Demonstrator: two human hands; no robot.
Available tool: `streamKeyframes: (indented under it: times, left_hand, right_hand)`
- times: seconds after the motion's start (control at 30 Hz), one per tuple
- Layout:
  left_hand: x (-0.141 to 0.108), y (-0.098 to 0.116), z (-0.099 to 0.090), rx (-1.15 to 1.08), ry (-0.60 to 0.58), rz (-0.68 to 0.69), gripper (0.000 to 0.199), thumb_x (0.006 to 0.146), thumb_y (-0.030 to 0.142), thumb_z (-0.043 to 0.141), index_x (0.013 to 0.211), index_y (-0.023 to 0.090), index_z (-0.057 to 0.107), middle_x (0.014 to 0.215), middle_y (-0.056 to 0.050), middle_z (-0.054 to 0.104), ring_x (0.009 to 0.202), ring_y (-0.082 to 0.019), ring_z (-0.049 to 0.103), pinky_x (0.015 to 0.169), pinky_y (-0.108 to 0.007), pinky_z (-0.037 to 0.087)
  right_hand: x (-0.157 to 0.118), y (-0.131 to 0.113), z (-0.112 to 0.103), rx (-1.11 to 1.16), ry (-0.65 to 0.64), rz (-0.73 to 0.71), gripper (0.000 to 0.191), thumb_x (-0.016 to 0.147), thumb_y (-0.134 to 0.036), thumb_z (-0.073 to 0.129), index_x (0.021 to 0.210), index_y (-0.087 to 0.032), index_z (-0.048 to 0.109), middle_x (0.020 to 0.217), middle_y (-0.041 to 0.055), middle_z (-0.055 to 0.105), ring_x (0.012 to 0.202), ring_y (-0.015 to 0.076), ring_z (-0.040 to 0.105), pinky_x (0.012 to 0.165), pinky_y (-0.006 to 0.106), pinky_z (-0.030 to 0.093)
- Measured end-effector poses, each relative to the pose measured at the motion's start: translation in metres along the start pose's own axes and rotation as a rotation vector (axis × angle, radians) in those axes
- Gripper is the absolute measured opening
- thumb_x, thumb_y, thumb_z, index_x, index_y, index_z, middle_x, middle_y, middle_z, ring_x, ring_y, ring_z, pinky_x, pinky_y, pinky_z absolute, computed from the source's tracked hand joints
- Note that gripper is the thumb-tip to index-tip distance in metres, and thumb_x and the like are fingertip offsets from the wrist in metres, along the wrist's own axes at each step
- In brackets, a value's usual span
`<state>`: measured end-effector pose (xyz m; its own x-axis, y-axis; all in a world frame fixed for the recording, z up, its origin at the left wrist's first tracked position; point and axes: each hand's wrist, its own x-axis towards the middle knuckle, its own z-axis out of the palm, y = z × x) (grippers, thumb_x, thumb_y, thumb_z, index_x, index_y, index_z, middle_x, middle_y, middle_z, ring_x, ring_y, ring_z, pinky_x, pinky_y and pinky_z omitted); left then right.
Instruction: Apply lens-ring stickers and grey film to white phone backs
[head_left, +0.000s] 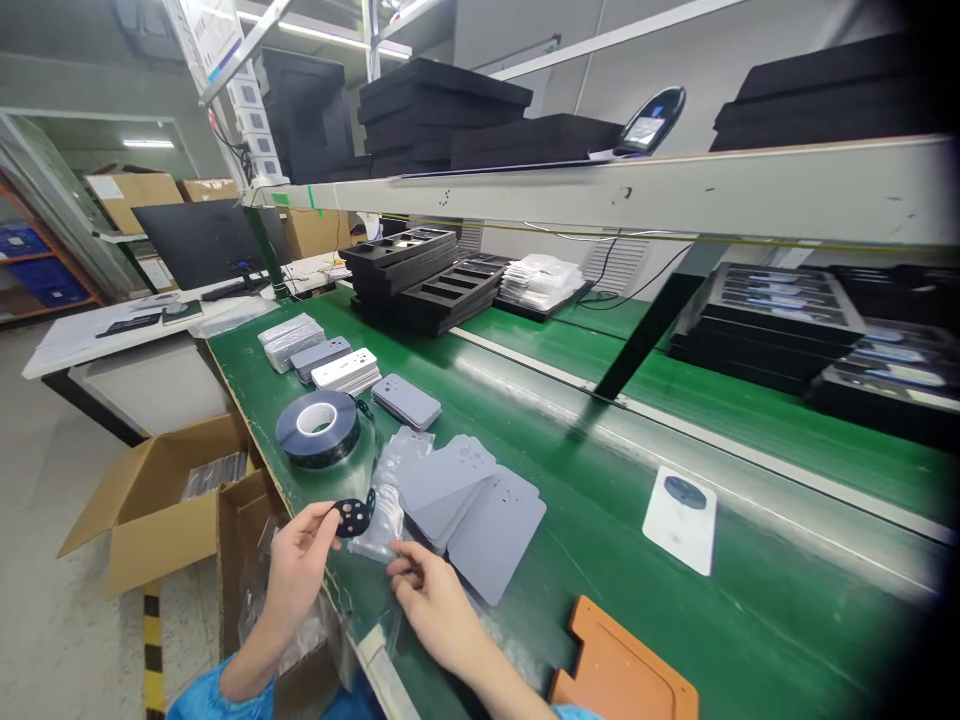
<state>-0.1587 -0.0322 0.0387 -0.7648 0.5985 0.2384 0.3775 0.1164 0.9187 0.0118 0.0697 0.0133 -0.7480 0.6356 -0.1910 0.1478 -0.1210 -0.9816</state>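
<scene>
My left hand (298,560) pinches a black round sticker with several holes (352,517) between thumb and fingertips. A strip runs from the sticker back to a dark roll of tape (318,428) with a white core. My right hand (435,605) is beside clear plastic sleeves (386,505), its fingers loosely bent and slightly apart, with nothing visible in them. Whether its fingertips touch the sleeves I cannot tell. Just beyond it, grey phone back panels (499,530) with camera holes lie fanned out on the green bench (592,530).
Panel stacks (406,400) stand behind the roll. A white panel with a dark round patch (681,520) lies at right, an orange fixture (626,668) in front. Black trays (450,290) are stacked at the back under a shelf (570,195). Open cardboard boxes (161,520) stand left.
</scene>
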Motion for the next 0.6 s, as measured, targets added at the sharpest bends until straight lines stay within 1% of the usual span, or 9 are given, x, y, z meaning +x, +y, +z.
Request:
streamKeyframes:
  times: [0.07, 0.1, 0.17, 0.27, 0.37, 0.43, 0.47, 0.53, 0.6]
  left_hand:
    - [-0.005, 0.011, 0.004, -0.036, -0.035, -0.03, 0.046, 0.086, 0.059, 0.069, 0.096, 0.014, 0.075, 0.074, -0.005, 0.076, 0.053, -0.017, 0.066, 0.054, -0.027, 0.056]
    - [-0.01, 0.017, 0.009, -0.066, -0.08, -0.048, 0.045, 0.085, 0.058, 0.07, 0.095, 0.014, 0.075, 0.072, -0.005, 0.075, 0.052, -0.016, 0.065, 0.053, -0.026, 0.056]
    - [-0.022, 0.029, 0.023, -0.137, -0.22, -0.09, 0.042, 0.085, 0.055, 0.071, 0.093, 0.014, 0.076, 0.069, -0.004, 0.073, 0.051, -0.016, 0.064, 0.051, -0.025, 0.055]
    - [-0.042, 0.042, 0.051, -0.203, -0.466, -0.143, 0.039, 0.089, 0.051, 0.069, 0.097, 0.014, 0.075, 0.074, -0.006, 0.076, 0.054, -0.016, 0.067, 0.051, -0.025, 0.056]
    - [-0.062, 0.05, 0.079, -0.234, -0.668, -0.137, 0.034, 0.094, 0.044, 0.062, 0.109, 0.015, 0.073, 0.09, -0.009, 0.079, 0.072, -0.02, 0.074, 0.06, -0.026, 0.06]
    - [-0.075, 0.053, 0.096, -0.218, -0.791, -0.058, 0.03, 0.098, 0.036, 0.058, 0.117, 0.016, 0.07, 0.099, -0.011, 0.078, 0.088, -0.022, 0.076, 0.07, -0.026, 0.062]
    - [-0.082, 0.054, 0.103, -0.189, -0.845, 0.011, 0.029, 0.098, 0.032, 0.056, 0.12, 0.017, 0.068, 0.104, -0.011, 0.078, 0.094, -0.023, 0.075, 0.075, -0.027, 0.062]
    - [-0.094, 0.055, 0.116, -0.094, -0.92, 0.187, 0.032, 0.095, 0.023, 0.056, 0.125, 0.018, 0.065, 0.115, -0.013, 0.075, 0.105, -0.025, 0.073, 0.086, -0.032, 0.062]
    - [-0.105, 0.054, 0.126, 0.013, -0.952, 0.369, 0.041, 0.09, 0.018, 0.06, 0.13, 0.018, 0.062, 0.129, -0.014, 0.069, 0.119, -0.028, 0.067, 0.1, -0.041, 0.058]
  right_hand:
    - [-0.009, -0.011, -0.005, -0.019, 0.05, -0.029, 0.038, 0.084, -0.033, 0.068, 0.117, -0.015, 0.072, 0.104, 0.0104, 0.076, 0.093, 0.0252, 0.073, 0.087, 0.039, 0.056]
    - [-0.014, -0.017, -0.009, -0.008, 0.077, -0.047, 0.038, 0.087, -0.039, 0.067, 0.117, -0.016, 0.072, 0.107, 0.0108, 0.076, 0.097, 0.0261, 0.072, 0.09, 0.039, 0.056]
    - [-0.028, -0.026, -0.017, 0.048, 0.139, -0.079, 0.039, 0.09, -0.048, 0.065, 0.114, -0.018, 0.074, 0.107, 0.0104, 0.077, 0.101, 0.0266, 0.072, 0.09, 0.038, 0.055]
    - [-0.052, -0.028, -0.037, 0.055, 0.317, -0.108, 0.04, 0.088, -0.052, 0.069, 0.107, -0.018, 0.076, 0.094, 0.0088, 0.078, 0.088, 0.0243, 0.071, 0.08, 0.035, 0.056]
    - [-0.08, -0.015, -0.066, -0.045, 0.531, -0.073, 0.038, 0.085, -0.052, 0.071, 0.102, -0.018, 0.077, 0.085, 0.0082, 0.076, 0.077, 0.0221, 0.068, 0.072, 0.034, 0.055]
    - [-0.101, -0.003, -0.089, -0.099, 0.642, -0.028, 0.037, 0.082, -0.051, 0.073, 0.098, -0.018, 0.079, 0.087, 0.0091, 0.078, 0.079, 0.023, 0.068, 0.074, 0.034, 0.055]
    - [-0.112, 0.003, -0.101, -0.123, 0.702, -0.003, 0.037, 0.081, -0.052, 0.073, 0.096, -0.019, 0.08, 0.088, 0.0095, 0.078, 0.081, 0.0239, 0.069, 0.076, 0.035, 0.056]
    - [-0.131, 0.015, -0.122, -0.174, 0.829, 0.053, 0.039, 0.078, -0.053, 0.073, 0.096, -0.019, 0.081, 0.088, 0.0096, 0.079, 0.081, 0.0245, 0.069, 0.077, 0.035, 0.056]
    - [-0.146, 0.027, -0.137, -0.235, 0.917, 0.115, 0.041, 0.077, -0.053, 0.071, 0.097, -0.019, 0.082, 0.085, 0.0087, 0.078, 0.074, 0.0228, 0.067, 0.07, 0.034, 0.055]
